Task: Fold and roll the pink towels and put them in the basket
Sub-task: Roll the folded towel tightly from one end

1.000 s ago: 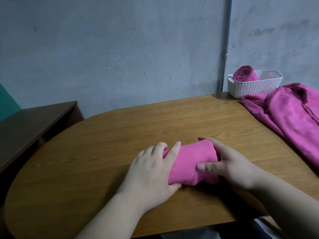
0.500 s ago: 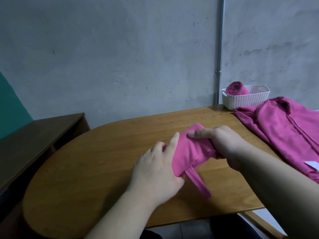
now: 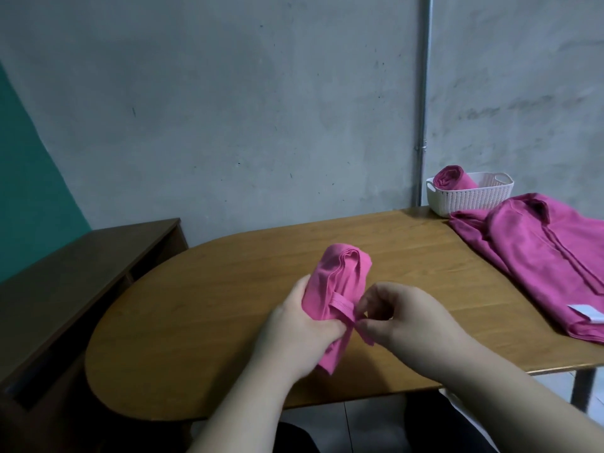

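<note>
A rolled pink towel (image 3: 340,279) is held upright above the wooden table (image 3: 209,289), its spiral end facing up. My left hand (image 3: 300,328) grips the roll around its lower part. My right hand (image 3: 402,318) pinches the roll's loose hemmed flap at its right side. At the far right corner stands a white basket (image 3: 480,197) with one rolled pink towel (image 3: 452,179) lying in its left half. Unrolled pink towels (image 3: 549,256) lie spread on the table's right side, right in front of the basket.
A dark wooden bench (image 3: 65,273) stands to the left of the table, lower than it. A grey wall with a vertical pipe (image 3: 423,99) runs behind. The table's front edge is close to my body.
The roll lay flat on the table under both hands a second ago. It has been lifted and turned upright. My right hand moved from the roll's top to pinch the loose flap.
</note>
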The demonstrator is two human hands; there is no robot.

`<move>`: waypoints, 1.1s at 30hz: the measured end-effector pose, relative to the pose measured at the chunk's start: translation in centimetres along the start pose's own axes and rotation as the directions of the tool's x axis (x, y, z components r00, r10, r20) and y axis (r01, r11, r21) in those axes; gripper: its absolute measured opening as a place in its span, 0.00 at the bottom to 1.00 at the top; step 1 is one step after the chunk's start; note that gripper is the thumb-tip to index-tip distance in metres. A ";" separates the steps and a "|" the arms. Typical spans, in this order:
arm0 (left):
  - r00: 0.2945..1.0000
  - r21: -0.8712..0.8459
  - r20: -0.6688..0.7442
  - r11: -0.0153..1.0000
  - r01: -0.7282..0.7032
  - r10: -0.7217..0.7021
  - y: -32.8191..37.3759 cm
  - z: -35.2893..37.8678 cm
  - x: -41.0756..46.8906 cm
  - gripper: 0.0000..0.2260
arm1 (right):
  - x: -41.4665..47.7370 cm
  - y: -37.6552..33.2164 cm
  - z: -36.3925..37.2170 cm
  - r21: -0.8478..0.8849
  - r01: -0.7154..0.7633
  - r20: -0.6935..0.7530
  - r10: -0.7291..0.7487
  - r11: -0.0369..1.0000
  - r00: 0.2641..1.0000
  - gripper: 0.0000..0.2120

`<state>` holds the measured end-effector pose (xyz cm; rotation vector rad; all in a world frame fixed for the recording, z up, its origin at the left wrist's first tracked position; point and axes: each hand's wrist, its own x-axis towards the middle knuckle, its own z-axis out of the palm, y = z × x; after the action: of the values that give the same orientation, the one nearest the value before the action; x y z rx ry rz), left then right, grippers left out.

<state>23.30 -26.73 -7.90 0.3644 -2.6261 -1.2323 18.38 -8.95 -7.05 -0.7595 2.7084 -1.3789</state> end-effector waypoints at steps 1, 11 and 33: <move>1.000 -0.019 0.001 1.000 0.012 -0.012 -0.1 0.1 -0.2 0.32 | -0.1 0.0 0.1 -0.028 0.016 0.038 -0.015 0.999 0.999 0.07; 0.998 -0.079 -0.006 0.995 0.058 -0.059 -1.4 0.2 -1.0 0.29 | -0.3 1.6 1.7 -0.180 0.080 -0.016 -0.085 0.980 0.996 0.10; 0.975 0.563 -0.114 0.821 -0.093 0.189 -4.0 3.5 -0.6 0.33 | 1.7 1.6 4.0 0.730 -0.184 -0.159 0.426 0.658 0.891 0.07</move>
<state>23.34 -26.50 -13.29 0.3337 -2.7536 -0.3438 17.04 -11.88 -10.37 0.0070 2.0049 -2.3357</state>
